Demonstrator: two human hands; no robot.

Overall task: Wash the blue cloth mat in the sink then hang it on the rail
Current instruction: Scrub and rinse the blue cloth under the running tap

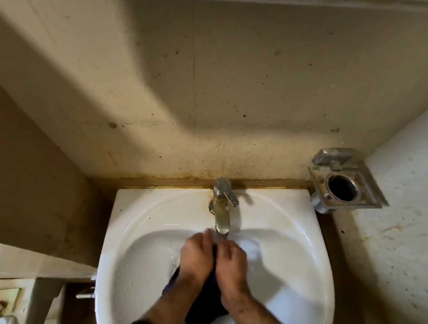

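Observation:
The blue cloth mat (204,310) hangs dark and wet inside the white sink (141,223), mostly hidden under my hands. My left hand (196,257) and my right hand (230,266) both grip its upper end, side by side, right below the spout of the metal tap (221,213). The fingers of both hands curl round the bunched cloth. No rail is in view.
A metal wall holder with a round hole (344,182) sticks out at the right of the sink. Stained beige wall stands behind the tap, and a white wall closes in on the right. A pale ledge (9,261) lies at the lower left.

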